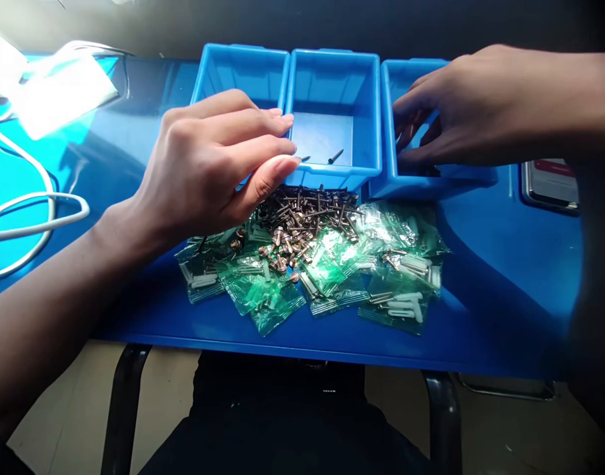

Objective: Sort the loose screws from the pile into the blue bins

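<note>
My left hand (218, 158) reaches over the front of the left blue bin (243, 47) and the middle blue bin (366, 173). Its fingers are stretched forward, the thumb close under them, and I see nothing held. Two dark screws (336, 157) lie on the middle bin's floor, one partly behind my thumb. Inside the right blue bin (391, 178) is my right hand (441, 109), its fingers curved and spread, with a gap between thumb and fingers. Shadow covers its fingertips, and small dark pieces show near the bin's front wall.
A heap of dark screws (317, 208) and brassy hex-head bolts (287, 247) sits before the bins. Around it lie several clear green-tinted packets (396, 303) holding white plugs and screws. A white cable (49, 191) loops at left; a phone-like device (549, 185) rests at right.
</note>
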`<action>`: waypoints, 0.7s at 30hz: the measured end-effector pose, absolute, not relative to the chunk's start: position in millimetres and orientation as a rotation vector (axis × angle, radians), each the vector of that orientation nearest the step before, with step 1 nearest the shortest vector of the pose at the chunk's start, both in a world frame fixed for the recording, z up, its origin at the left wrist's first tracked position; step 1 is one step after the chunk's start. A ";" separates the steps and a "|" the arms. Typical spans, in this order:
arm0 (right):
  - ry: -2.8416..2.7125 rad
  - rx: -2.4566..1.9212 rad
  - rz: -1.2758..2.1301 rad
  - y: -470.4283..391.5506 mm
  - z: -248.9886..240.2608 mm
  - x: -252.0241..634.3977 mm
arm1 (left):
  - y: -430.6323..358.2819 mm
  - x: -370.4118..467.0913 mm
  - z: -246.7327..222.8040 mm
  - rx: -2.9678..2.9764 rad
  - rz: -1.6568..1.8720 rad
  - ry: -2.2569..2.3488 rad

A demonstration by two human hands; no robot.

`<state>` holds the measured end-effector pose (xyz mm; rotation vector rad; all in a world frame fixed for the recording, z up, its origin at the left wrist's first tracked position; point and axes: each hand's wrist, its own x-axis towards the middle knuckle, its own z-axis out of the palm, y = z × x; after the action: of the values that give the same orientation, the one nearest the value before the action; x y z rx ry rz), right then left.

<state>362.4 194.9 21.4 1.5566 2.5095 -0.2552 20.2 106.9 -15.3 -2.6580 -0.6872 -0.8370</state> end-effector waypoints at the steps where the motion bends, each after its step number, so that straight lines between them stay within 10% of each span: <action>1: 2.504 1.519 -0.218 193.5 22.7 361.6 | 106.4 20.7 -15.7 -2.660 -0.837 -0.693; 21: 2.169 1.764 -0.510 175.0 40.0 326.3 | 105.4 19.9 -15.8 -2.619 -0.806 -0.730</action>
<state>326.3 175.0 40.0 1.7641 2.1695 -0.5101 19.9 105.4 -15.8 -2.6185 -0.7299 -0.8060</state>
